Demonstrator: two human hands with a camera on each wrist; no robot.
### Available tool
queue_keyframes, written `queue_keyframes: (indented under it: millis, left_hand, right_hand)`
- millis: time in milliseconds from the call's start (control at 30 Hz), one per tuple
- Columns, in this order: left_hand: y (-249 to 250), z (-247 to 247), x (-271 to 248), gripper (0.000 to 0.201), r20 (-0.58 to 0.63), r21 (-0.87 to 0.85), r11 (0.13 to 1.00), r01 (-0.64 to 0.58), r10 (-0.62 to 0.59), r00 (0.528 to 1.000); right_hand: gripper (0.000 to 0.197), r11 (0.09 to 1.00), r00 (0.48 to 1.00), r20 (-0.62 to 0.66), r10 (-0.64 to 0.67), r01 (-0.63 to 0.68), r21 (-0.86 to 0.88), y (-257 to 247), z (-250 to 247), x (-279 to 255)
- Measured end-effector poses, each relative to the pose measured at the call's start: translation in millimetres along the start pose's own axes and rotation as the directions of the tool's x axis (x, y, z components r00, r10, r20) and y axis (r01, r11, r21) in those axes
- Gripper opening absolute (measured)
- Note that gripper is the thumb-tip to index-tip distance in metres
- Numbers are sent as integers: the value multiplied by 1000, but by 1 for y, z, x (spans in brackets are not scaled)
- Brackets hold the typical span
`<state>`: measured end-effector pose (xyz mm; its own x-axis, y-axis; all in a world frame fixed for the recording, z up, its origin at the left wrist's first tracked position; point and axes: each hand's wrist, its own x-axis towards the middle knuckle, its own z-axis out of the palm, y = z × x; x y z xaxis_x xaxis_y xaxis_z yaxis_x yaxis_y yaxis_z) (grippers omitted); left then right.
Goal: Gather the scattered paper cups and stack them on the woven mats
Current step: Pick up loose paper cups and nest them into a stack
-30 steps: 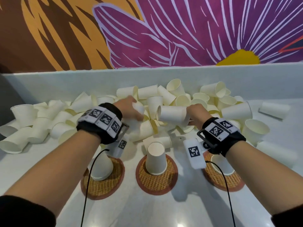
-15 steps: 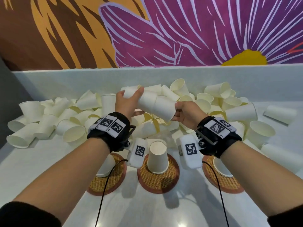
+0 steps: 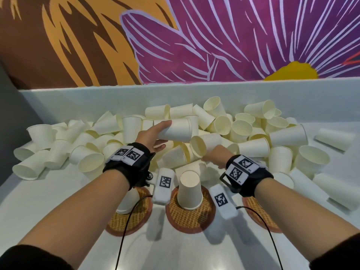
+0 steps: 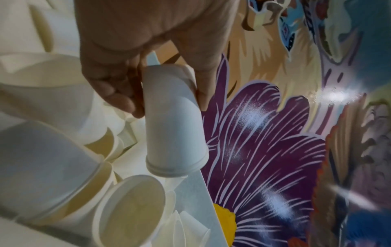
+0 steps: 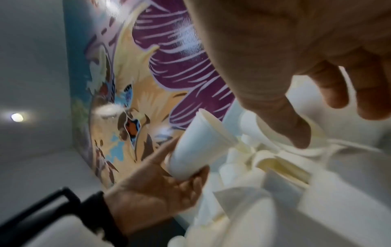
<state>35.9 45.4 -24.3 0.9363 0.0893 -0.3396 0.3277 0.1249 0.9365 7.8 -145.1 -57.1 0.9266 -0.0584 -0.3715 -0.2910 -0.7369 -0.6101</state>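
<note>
On the far left of the white table (image 3: 39, 191), plain cream paper cups lie tipped on their sides, mouths facing various ways, the edge of a big pile of cups (image 3: 243, 125) that runs along the low white wall (image 3: 78, 102) beneath a purple and orange mural (image 3: 214, 36).

Nearer the person, three round woven mats with reddish-brown rims sit in a row. The left mat (image 3: 124, 225) carries an upturned cup, partly hidden by the left wrist. The left hand (image 3: 151, 136) is raised above the pile and grips a held cup (image 3: 176, 129) by its closed base, thumb on one side and fingers on the other; the cup lies roughly level with its rolled rim pointing right. The left wrist view shows the same matte white cup (image 4: 173, 120), slightly tapered, with a thin rolled lip.

The middle mat (image 3: 191, 217) holds an upside-down cup (image 3: 189, 190), standing straight with its flat base up.

The right hand (image 3: 216, 155) is low over the pile beside a tilted cup (image 3: 204, 145) whose open mouth faces the viewer. In the right wrist view its fingers (image 5: 334, 86) hang loosely curved and spread, with nothing clearly between them.

The right mat (image 3: 261, 215) is mostly covered by the right forearm. Farther right, more cups lie scattered on the table, some apart from the pile.
</note>
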Motion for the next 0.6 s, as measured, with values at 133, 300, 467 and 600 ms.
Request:
queue_keyframes:
  millis: [133, 300, 467, 600]
  left_hand:
    - [-2, -2, -2, 29, 11, 31, 999, 33, -33, 999]
    - [1, -4, -3, 22, -33, 107, 994, 21, -18, 999]
    - [9, -11, -1, 24, -117, 134, 990, -51, 67, 991]
    - [17, -14, -3, 26, -133, 118, 992, -52, 68, 989]
  right_hand:
    - [22, 1000, 995, 102, 20, -18, -24, 10, 13, -2]
    - [17, 992, 999, 6, 32, -33, 123, 4, 3, 9]
    - [40, 928, 995, -90, 42, -6, 371, -8, -22, 19]
    - [42, 885, 991, -130, 39, 26, 464, -9, -26, 22]
